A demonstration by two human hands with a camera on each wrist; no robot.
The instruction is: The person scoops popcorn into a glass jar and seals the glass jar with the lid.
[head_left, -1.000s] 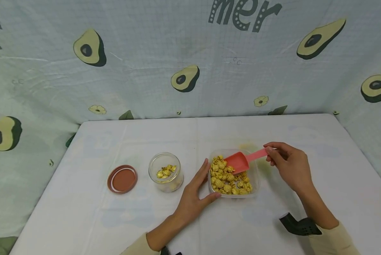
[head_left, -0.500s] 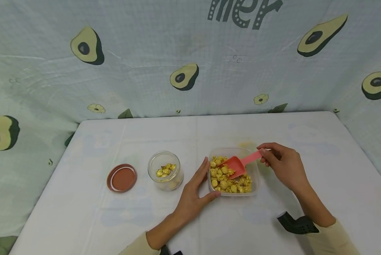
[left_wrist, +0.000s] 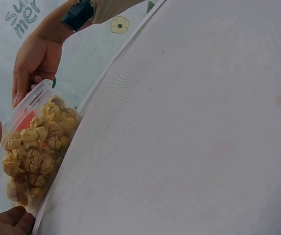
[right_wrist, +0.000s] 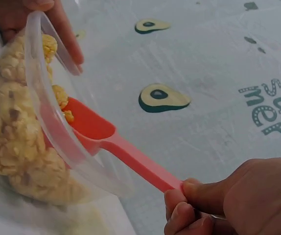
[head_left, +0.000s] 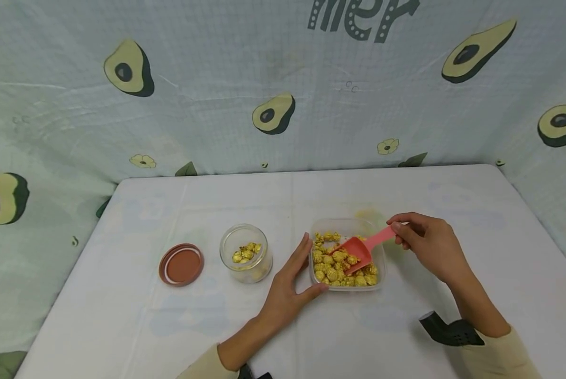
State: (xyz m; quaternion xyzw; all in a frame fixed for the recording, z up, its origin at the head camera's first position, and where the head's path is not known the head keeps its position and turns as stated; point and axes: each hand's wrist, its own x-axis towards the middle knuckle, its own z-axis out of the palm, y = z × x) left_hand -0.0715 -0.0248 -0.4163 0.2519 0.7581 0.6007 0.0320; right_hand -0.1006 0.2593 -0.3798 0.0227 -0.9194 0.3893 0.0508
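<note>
A pink scoop (head_left: 358, 255) is held by its handle between the thumb and fingers of my right hand (head_left: 432, 245). Its bowl is dug into yellow popcorn (head_left: 332, 267) inside a clear plastic container (head_left: 382, 279). Some popcorn lies in the scoop's mouth, seen in the right wrist view. My left hand (head_left: 287, 295) rests against the container's left side and front corner, fingers extended, thumb spread along the front. To its left stands a glass jar (head_left: 259, 268), lidless, with some popcorn inside. The left wrist view shows the container wall between my left hand and the popcorn.
A brown round lid (head_left: 181, 265) lies left of the jar. White cloth (head_left: 192, 337) covers the table, and a curtain (head_left: 207, 105) printed with avocados hangs behind. A yellowish patch (head_left: 369, 215) shows behind the container.
The scoop has moved forward and left into the popcorn, then slightly back to the right and nearer the front, shifting pieces. My left hand stays against the container.
</note>
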